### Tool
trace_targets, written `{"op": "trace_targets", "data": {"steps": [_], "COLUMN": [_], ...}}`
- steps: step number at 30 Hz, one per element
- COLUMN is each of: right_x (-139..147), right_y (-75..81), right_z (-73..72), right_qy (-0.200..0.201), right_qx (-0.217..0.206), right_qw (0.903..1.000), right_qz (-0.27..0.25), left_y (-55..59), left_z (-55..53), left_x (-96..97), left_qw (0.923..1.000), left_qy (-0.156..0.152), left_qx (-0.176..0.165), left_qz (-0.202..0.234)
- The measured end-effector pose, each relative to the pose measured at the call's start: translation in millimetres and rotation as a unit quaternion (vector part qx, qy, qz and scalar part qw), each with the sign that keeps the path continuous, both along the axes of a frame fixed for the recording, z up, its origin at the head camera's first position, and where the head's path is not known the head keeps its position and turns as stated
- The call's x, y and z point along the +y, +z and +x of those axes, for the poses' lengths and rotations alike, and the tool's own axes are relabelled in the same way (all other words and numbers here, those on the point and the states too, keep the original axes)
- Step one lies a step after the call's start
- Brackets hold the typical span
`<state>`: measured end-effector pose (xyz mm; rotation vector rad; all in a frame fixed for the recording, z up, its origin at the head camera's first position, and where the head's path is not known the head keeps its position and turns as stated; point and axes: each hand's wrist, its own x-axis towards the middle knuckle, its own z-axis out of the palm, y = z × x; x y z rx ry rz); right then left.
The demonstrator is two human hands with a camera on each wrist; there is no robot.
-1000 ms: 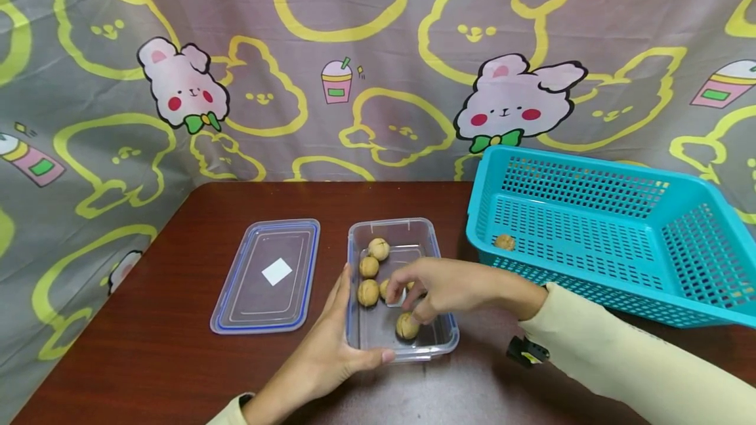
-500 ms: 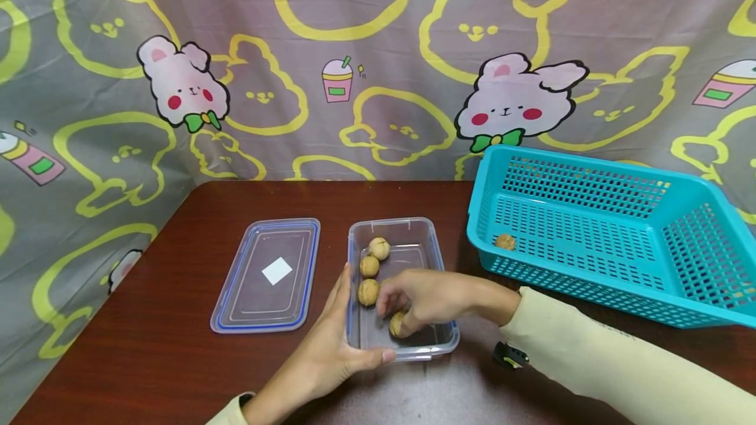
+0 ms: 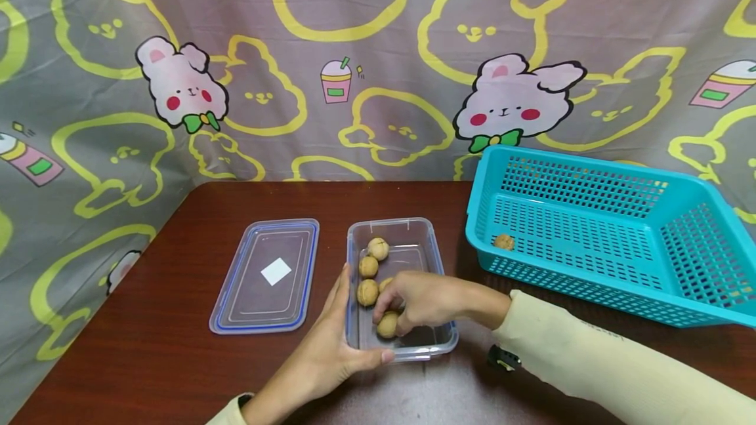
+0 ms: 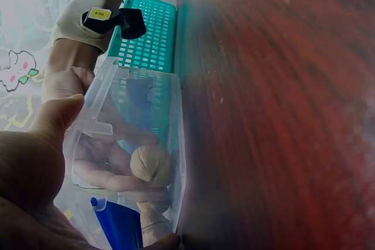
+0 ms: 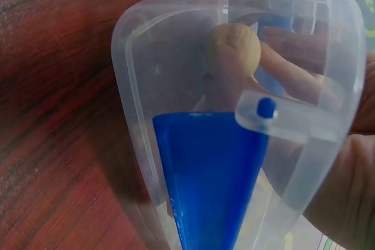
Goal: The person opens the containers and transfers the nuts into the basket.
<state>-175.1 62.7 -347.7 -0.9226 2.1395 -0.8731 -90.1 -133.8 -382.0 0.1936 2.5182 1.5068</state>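
A clear plastic box (image 3: 416, 341) stands on the table with several walnuts (image 3: 368, 292) along its left side. My right hand (image 3: 428, 297) reaches into the box and pinches a walnut (image 3: 387, 325) low near the front end. Its fingers partly cover another walnut (image 3: 385, 284) just behind. Through the clear wall, the right wrist view shows the pinched walnut (image 5: 243, 48) between finger and thumb. My left hand (image 3: 331, 343) rests against the box's front left corner, fingers straight along the left wall and thumb across the front.
To the left lies the clear lid (image 3: 254, 297) with a blue seal and a white square label (image 3: 276, 271). A turquoise basket (image 3: 590, 281) stands at the right, one walnut (image 3: 504, 242) inside. A patterned cloth (image 3: 378, 71) hangs behind the table (image 3: 165, 320).
My right hand has moved a little left inside the box, bringing the pinched walnut from the middle of the front end toward the left. The left hand and the box have stayed put.
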Motion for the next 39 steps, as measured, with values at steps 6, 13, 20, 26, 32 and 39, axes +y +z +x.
{"op": "trace_targets", "data": {"steps": [6,13,20,26,32,39], "right_x": [-5,-9,-8,0,18,45], "right_y": [-3.5,-7.0,-2.8,10.8,31.9,55.3], "right_z": [3.3,6.0,5.5,-1.0,-9.8,-22.2], "right_qy": [-0.012,-0.018,-0.011,-0.001,-0.017,-0.05], "right_qx": [0.066,0.069,0.062,0.009,-0.038,-0.073], "right_qw": [0.9975,0.9974,0.998,0.9989,0.9962,0.9889], "right_qz": [0.023,0.009,0.002,-0.046,-0.076,-0.119], "left_y": [-1.0,-1.4,-2.2,-2.0,-1.1,0.1], "left_z": [0.0,-0.2,0.1,0.2,0.3,0.1], "left_x": [-0.4,-0.4,-1.1,-1.3,-0.4,0.3], "left_qw": [0.9999,0.9999,0.9998,0.9998,0.9999,1.0], "left_qy": [-0.002,-0.004,-0.007,-0.009,-0.004,0.002], "left_qx": [0.002,0.004,0.006,0.002,0.004,0.002], "left_qz": [0.01,0.013,0.02,0.018,0.01,0.0]}}
